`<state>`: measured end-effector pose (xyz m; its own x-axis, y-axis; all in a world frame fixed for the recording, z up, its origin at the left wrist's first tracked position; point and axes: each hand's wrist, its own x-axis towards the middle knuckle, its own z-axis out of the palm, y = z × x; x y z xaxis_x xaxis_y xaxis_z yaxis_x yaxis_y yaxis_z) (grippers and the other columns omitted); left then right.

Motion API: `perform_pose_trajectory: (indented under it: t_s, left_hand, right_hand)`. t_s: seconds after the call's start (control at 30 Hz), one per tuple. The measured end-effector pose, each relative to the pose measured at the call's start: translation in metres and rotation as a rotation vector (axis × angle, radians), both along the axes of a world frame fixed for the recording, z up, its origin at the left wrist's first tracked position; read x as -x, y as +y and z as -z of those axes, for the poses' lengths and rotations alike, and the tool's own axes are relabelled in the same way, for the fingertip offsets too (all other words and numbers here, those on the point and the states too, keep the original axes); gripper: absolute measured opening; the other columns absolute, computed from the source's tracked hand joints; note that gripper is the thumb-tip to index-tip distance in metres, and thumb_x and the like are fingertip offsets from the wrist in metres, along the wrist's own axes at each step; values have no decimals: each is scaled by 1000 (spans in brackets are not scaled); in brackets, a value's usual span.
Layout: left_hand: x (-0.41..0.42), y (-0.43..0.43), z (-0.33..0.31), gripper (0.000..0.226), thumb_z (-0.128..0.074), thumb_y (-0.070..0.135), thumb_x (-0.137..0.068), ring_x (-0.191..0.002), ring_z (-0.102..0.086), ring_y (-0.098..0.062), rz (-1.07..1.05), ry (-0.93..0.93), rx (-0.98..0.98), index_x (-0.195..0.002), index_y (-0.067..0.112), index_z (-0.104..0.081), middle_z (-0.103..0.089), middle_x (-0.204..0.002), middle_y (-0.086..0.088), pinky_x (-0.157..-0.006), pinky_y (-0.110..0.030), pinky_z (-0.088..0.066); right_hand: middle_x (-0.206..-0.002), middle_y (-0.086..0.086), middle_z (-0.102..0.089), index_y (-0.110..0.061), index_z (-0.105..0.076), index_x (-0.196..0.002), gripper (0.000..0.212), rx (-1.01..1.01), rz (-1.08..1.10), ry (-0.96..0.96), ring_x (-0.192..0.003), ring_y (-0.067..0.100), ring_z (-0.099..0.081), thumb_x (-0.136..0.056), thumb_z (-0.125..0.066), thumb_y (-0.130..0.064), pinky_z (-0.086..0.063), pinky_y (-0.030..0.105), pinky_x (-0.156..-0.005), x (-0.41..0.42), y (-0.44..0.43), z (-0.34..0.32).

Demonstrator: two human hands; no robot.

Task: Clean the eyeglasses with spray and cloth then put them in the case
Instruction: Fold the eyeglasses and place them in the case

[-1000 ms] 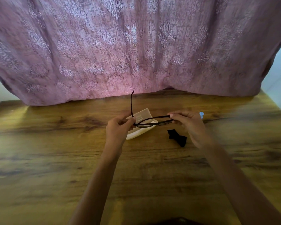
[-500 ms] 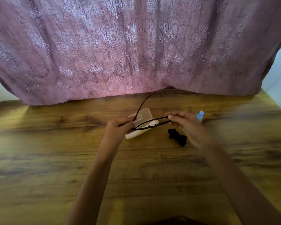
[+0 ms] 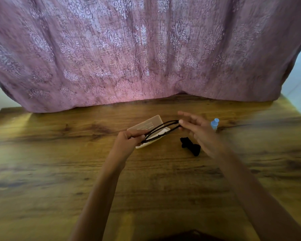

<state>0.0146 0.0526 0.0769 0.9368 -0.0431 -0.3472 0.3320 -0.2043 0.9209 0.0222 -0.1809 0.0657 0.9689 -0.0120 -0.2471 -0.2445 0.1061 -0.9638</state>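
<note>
Head view | left hand [image 3: 127, 141] pinches eyeglasses [image 3: 161, 131] over open case [image 3: 147, 125] | right hand [image 3: 202, 134] loose-fingered, touching their end

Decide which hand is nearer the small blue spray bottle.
Right. The right hand is next to the spray bottle, which shows just beyond it. The left hand is farther off, gripping the glasses by the case.

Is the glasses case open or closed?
Open. The case lies with its lid tilted up behind the white base.
</note>
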Motion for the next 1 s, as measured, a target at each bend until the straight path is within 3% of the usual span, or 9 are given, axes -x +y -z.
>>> perform_pose_trajectory:
  t_s: [0.1,0.27,0.43,0.53,0.63,0.8,0.87,1.0]
  left_hand:
    - [0,1,2,31,-54,1,-93,-105,-59,-21,19,-25,-28,-103,24,-73,-68,-113,-4,-87,-25,-48]
    - [-2,5,5,30,-52,3,-95,-109,-58,-23,38,-3,-43,-105,22,-73,-66,-116,-4,-97,-33,-47]
    - [-1,8,14,26,-55,2,-93,-108,-60,-21,19,59,39,-105,16,-74,-69,-112,-4,-99,-32,-47]
    - [-3,7,26,24,-57,6,-93,-104,-62,-16,2,75,64,-110,12,-72,-70,-113,-5,-87,-21,-51]
    - [-7,6,35,23,-57,13,-95,-87,-63,-8,-41,61,95,-113,7,-70,-71,-107,-7,-70,-12,-52]
    - [-16,10,58,20,-58,23,-96,-78,-65,-13,-196,-5,14,-104,11,-70,-72,-89,-4,-75,-23,-55]
    - [-22,14,70,17,-60,26,-93,-85,-65,-17,-335,-35,-106,-104,14,-64,-69,-95,-6,-80,-33,-57]
    - [-33,21,86,34,-66,30,-89,-85,-66,-16,-435,-4,-230,-115,13,-52,-65,-104,-3,-69,-30,-57]
  right_hand:
    - [-105,-5,-70,-21,-68,-117,29,26,-16,10,-91,2,-69,-90,-63,-11,-50,8,-67,1,0,-2]
    - [-111,-7,-70,-23,-72,-111,25,111,-38,15,-103,8,-65,-87,-66,-20,-48,18,-77,1,-2,1]
    - [-104,-17,-72,-21,-71,-109,23,136,-109,12,-96,-7,-64,-87,-67,-18,-44,14,-74,0,-6,3]
    - [-101,-9,-74,-18,-71,-109,22,146,-107,7,-94,-3,-66,-88,-66,-17,-46,14,-72,-2,-7,7]
    - [-99,0,-75,-15,-70,-110,22,125,-76,-22,-91,4,-69,-88,-65,-15,-50,12,-70,-3,-5,10]
    - [-100,8,-75,-12,-72,-107,24,58,18,-15,-97,20,-69,-83,-70,-15,-52,26,-86,-6,-1,18]
    - [-101,6,-75,-12,-73,-106,25,34,80,6,-97,18,-69,-81,-71,-16,-53,27,-87,-8,-1,20]
    - [-99,3,-75,-13,-72,-104,21,7,157,23,-94,15,-69,-83,-71,-14,-54,26,-84,-11,0,21]
